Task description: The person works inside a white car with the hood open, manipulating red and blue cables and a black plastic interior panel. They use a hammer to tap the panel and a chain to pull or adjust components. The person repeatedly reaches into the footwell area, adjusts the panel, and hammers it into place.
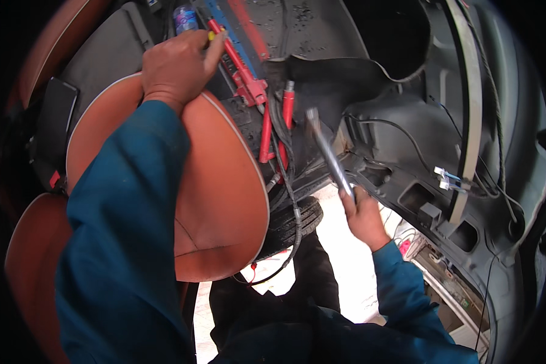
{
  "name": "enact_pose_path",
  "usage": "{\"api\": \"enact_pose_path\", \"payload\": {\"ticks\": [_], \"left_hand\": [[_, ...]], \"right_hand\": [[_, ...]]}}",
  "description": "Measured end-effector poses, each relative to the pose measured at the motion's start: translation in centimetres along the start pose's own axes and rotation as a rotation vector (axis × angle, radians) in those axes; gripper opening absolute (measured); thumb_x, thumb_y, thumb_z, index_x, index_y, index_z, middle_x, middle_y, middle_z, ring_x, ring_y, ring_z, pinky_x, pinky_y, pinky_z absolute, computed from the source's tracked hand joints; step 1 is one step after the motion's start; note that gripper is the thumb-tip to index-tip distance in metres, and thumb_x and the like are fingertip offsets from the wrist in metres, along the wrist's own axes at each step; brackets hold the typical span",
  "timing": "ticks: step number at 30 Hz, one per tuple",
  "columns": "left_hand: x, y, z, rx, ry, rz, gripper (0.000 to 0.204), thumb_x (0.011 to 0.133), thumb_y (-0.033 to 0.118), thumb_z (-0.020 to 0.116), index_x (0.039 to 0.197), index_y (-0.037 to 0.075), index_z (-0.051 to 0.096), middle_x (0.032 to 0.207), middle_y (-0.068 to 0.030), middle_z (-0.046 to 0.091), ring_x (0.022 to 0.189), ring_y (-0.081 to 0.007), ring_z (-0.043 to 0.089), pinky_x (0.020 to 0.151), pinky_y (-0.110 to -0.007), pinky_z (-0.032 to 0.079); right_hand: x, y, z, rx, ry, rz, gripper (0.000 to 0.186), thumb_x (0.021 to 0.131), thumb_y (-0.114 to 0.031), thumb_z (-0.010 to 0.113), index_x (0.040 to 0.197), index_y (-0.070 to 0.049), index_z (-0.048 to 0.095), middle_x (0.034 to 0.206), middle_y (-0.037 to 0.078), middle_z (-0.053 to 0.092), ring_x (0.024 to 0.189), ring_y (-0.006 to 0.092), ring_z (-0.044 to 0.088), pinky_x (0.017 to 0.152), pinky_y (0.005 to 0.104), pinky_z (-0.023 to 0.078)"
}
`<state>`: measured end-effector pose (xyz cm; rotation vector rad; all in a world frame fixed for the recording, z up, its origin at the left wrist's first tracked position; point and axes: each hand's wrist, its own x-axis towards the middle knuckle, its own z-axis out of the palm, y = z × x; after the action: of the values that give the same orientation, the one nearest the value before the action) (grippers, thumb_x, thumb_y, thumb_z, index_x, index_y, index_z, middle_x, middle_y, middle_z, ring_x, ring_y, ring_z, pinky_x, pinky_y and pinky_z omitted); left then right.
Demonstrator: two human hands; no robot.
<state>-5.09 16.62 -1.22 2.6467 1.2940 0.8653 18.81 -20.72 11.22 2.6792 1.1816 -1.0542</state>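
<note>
hands both closed: left hand (177,65) gripping red hydraulic ram (239,71) over tan seat (224,194), right hand (363,213) clamped on metal pump handle (327,151); pressing evidently underway, unfinished.

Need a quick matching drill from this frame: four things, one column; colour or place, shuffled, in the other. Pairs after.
Things:
1. left hand
2. right hand
3. seat back
4. tyre

Descriptions:
A. orange-brown, under the left forearm
B. black, below the hoses
C. grips a silver metal bar
D. on the red tool at the top

Pairs: 1-D, 2-C, 3-A, 4-B
</note>
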Motion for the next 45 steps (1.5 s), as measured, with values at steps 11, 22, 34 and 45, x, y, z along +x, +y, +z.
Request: {"api": "enact_pose_path", "payload": {"ticks": [11,22,34,45], "left_hand": [[-0.7,-0.6,0.1,0.005,-0.039,-0.016,0.038,0.103,0.048,0.071,0.085,0.015,0.077,0.080,-0.0085,0.075,0.072,-0.0334,0.074,0.063,-0.044,0.058],[0.0,-0.2,0.0,-0.031,-0.007,-0.029,0.039,0.103,0.045,0.073,0.079,0.013,0.074,0.080,-0.0108,0.074,0.072,-0.0360,0.073,0.063,-0.047,0.057],[-0.4,-0.2,0.5,-0.091,0.010,-0.041,0.035,0.102,0.046,0.073,0.087,0.015,0.080,0.081,-0.0107,0.076,0.074,-0.0348,0.075,0.065,-0.046,0.059],[0.5,-0.1,-0.5,-0.151,0.006,-0.011,0.041,0.099,0.041,0.077,0.072,0.011,0.069,0.073,-0.0099,0.071,0.067,-0.0338,0.072,0.059,-0.048,0.057]], "right_hand": [[4.6,0.1,1.4,-0.130,0.421,-0.052,0.044,0.113,-0.039,0.059,0.112,0.006,0.061,0.079,0.027,0.069,0.065,0.0460,0.069,0.063,0.0500,0.057],[5.4,-5.7,-6.3,-0.091,0.350,-0.183,0.038,0.110,-0.033,0.068,0.105,0.003,0.060,0.081,0.034,0.067,0.081,0.0569,0.067,0.070,0.0578,0.052],[2.7,1.5,0.4,-0.510,-0.060,0.166,0.039,0.106,-0.031,0.068,0.117,0.003,0.053,0.088,0.039,0.071,0.087,0.0601,0.069,0.080,0.0661,0.056],[-4.9,-4.9,0.6,0.521,0.384,-0.038,0.027,0.111,-0.027,0.062,0.114,-0.001,0.058,0.077,0.008,0.067,0.068,0.0174,0.066,0.064,0.0356,0.053]]}}
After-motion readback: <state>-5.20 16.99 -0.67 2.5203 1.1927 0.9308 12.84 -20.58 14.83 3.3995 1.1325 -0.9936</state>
